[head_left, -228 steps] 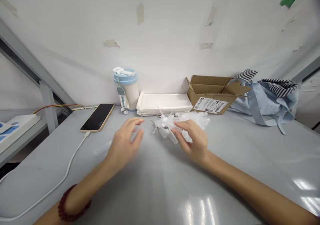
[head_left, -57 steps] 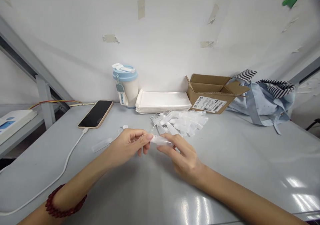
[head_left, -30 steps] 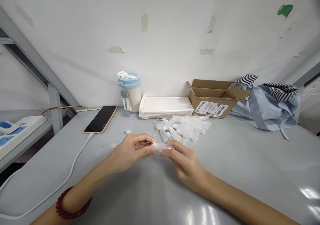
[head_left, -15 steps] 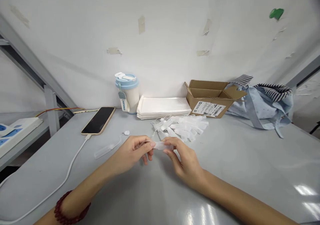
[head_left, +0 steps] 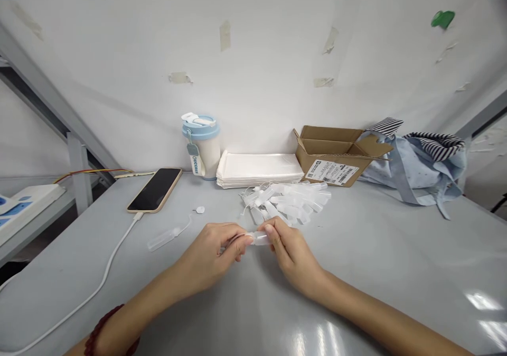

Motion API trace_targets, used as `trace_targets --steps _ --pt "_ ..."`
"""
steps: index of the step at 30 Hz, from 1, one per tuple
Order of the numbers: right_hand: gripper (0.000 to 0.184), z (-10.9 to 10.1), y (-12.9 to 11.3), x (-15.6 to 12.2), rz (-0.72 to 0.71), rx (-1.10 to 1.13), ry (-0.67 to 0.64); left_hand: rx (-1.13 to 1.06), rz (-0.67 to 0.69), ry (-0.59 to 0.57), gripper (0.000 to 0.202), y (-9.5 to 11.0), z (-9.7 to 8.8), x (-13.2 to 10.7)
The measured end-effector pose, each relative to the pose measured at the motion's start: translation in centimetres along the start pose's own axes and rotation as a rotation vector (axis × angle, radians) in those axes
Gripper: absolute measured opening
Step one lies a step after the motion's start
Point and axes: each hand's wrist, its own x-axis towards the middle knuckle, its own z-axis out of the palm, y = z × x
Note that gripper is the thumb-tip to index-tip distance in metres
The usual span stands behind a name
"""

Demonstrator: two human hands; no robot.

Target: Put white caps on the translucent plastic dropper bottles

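Note:
Between my hands, above the grey table, is a small clear plastic tube (head_left: 261, 238), lying level. My left hand (head_left: 222, 247) pinches its left end, where a thin pale cord partly shows along the fingers. On the right end, the thumb and fingers of my right hand (head_left: 291, 251) are closed. Just behind my hands lies a loose pile of similar translucent tubes (head_left: 293, 202), some with thin cords. Left of my left hand rests a single tube (head_left: 163, 239), its thin cord running to a small white tip piece (head_left: 200, 209).
A phone (head_left: 155, 189) with a white charging cable (head_left: 106, 269) lies at the left. Along the wall stand a lidded cup (head_left: 206, 152), a stack of white envelopes (head_left: 259, 167), an open cardboard box (head_left: 335, 158) and a light blue cloth bag (head_left: 415, 171). A power strip (head_left: 27, 208) sits far left.
Both hands have come slightly nearer to me with the tube. My right thumb has shifted from below the tube to its near upper side, and the fingers have closed in more.

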Motion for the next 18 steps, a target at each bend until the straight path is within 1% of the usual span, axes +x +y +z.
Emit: trace_targets --steps 2,5,7,9,11,12,14,16,18 --pt "0.031 0.2 0.1 0.1 0.135 0.117 -0.037 0.078 0.056 0.025 0.033 -0.1 0.2 0.0" --pt "0.034 0.5 0.3 0.3 0.292 0.35 -0.089 0.149 0.116 0.052 0.03 -0.5 0.3 0.1" --pt "0.035 0.7 0.4 0.4 0.376 0.479 -0.116 0.175 0.142 0.062 0.03 -0.7 0.4 0.2" --pt "0.035 0.6 0.3 0.5 0.409 0.521 -0.11 0.182 0.143 0.073 0.028 -0.8 0.4 0.3" --pt "0.034 0.5 0.3 0.5 0.374 0.444 -0.059 0.179 0.119 0.115 0.024 -0.9 0.3 0.5" --pt "0.033 0.4 0.3 0.6 0.341 0.376 -0.021 0.18 0.098 0.159 0.023 -1.0 0.1 0.6" --pt "0.029 0.1 0.5 0.8 0.262 0.231 0.064 0.211 0.038 0.288 0.026 -1.4 -0.6 0.8" --pt "0.022 -0.3 0.9 1.1 0.188 0.129 0.148 0.304 -0.036 0.421 0.036 -2.1 -1.6 1.1" --pt "0.018 -0.8 1.5 1.5 0.13 0.066 0.236 0.448 -0.087 0.478 0.04 -3.1 -2.7 1.4"
